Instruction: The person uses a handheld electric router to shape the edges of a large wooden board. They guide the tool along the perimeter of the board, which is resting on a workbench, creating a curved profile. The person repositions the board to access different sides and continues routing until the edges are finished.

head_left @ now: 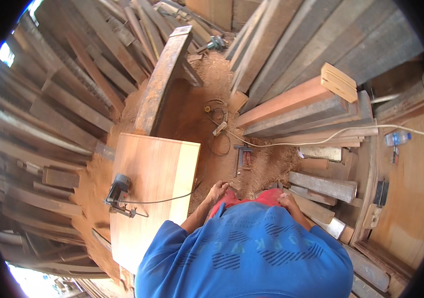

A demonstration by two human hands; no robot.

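Note:
My left hand (218, 190) is at the left edge of the red trousers (269, 194), its fingers curled in against the cloth. On the other side, my right hand (286, 200) is closed on the same trousers by the right thigh. To the left of my left hand is a smooth wooden panel (153, 171) with a paler strip along its right edge. A dark corded power tool (118, 189) with a metal guide rod rests on it. Its black cord (165, 201) runs across the panel toward my left hand.
A thick beam (166, 74) stretches away beyond the panel. Planks (291, 54) stand stacked at the far right, and many more boards (48, 99) lean on the left. A power strip (219, 129) and a dark metal tool (244, 156) lie on the sawdust-covered floor. A white cable (331, 137) crosses rightward.

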